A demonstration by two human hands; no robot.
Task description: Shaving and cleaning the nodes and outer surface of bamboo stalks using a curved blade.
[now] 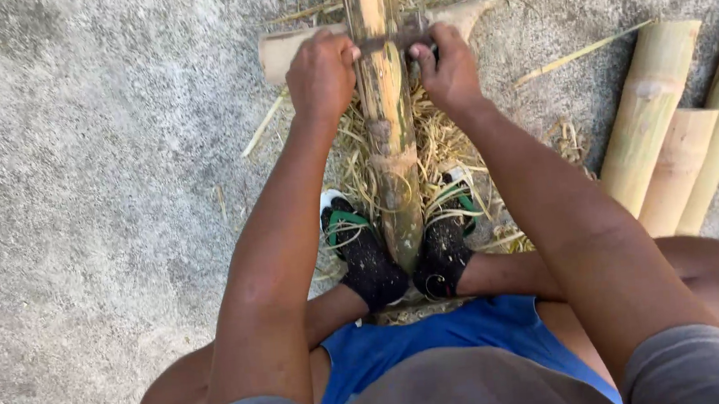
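Two hands, left (321,74) and right (450,73), fists around a flat blade (403,37) across rough bamboo (388,124).

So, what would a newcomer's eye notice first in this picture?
First, the long bamboo pole running up the middle, held between two feet in black socks. Near the top, the left hand and right hand grip a dark blade laid across the pole, with pale shavings underneath. At the right edge, cut bamboo pieces lie on the concrete ground.
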